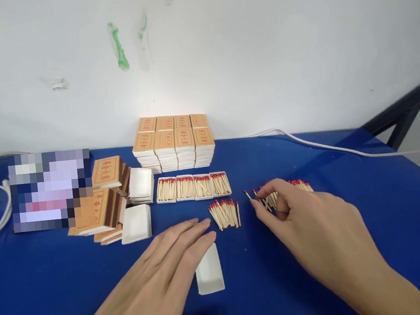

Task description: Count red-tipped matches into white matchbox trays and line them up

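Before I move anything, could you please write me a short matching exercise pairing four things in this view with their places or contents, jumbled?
Column one:
1. stacked matchboxes
2. row of four small trays
3. single white tray
4. right hand

Column two:
A. partly hidden by the left hand
B. filled with red-headed matches
C. at the loose match pile it partly covers
D. near the white wall, behind the trays

Right pairs: 1-D, 2-B, 3-A, 4-C.

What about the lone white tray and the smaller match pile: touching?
Apart: the head view shows blue tabletop between the white tray and match pile.
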Demonstrator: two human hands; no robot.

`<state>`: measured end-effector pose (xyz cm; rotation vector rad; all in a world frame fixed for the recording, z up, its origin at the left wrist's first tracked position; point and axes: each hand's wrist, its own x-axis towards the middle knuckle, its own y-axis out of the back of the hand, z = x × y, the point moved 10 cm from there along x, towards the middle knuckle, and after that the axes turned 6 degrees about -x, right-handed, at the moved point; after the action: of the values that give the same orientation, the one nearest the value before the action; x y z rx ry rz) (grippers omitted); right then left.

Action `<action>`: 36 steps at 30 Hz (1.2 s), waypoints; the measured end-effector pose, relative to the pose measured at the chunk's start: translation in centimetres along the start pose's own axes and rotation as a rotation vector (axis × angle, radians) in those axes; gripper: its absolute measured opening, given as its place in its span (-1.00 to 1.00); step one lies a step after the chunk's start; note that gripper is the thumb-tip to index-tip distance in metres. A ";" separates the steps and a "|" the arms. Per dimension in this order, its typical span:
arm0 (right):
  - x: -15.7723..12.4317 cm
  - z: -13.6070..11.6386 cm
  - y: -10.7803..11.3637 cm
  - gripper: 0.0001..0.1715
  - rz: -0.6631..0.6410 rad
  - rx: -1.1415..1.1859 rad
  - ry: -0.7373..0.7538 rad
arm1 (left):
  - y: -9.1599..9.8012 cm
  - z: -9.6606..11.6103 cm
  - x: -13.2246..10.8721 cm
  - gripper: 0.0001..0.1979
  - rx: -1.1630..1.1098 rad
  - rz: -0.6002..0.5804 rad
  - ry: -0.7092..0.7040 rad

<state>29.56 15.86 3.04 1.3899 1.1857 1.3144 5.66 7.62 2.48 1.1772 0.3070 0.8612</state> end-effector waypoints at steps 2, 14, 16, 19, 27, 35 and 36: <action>-0.1 -0.2 -0.1 -0.69 0.001 -0.049 -0.001 | 0.0 0.3 0.1 -0.15 0.003 -0.010 -0.031; -0.5 -1.0 -0.1 -0.72 -0.017 0.063 0.034 | -0.4 0.4 0.1 -0.23 0.000 -0.019 -0.028; -0.4 -1.2 0.2 -0.70 -0.023 0.178 0.037 | -0.5 0.4 0.0 -0.20 0.034 -0.019 -0.036; -0.6 -2.2 0.0 -0.68 -0.091 0.376 0.038 | -0.6 0.3 -0.3 -0.17 0.055 -0.016 -0.026; -1.1 -3.8 -0.6 -0.72 -0.129 0.498 0.024 | -0.5 0.2 -0.1 -0.16 0.056 0.003 -0.032; -0.5 -2.6 0.3 -0.56 -0.080 0.381 -0.001 | 0.0 0.4 -0.4 -0.16 0.024 0.034 -0.024; -0.3 -2.0 0.7 -0.56 -0.048 0.334 -0.022 | 0.0 0.4 -0.5 -0.16 0.025 0.031 -0.024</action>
<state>27.67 15.37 3.80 1.5943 1.4633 1.0982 5.63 7.01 2.52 1.2168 0.2816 0.8716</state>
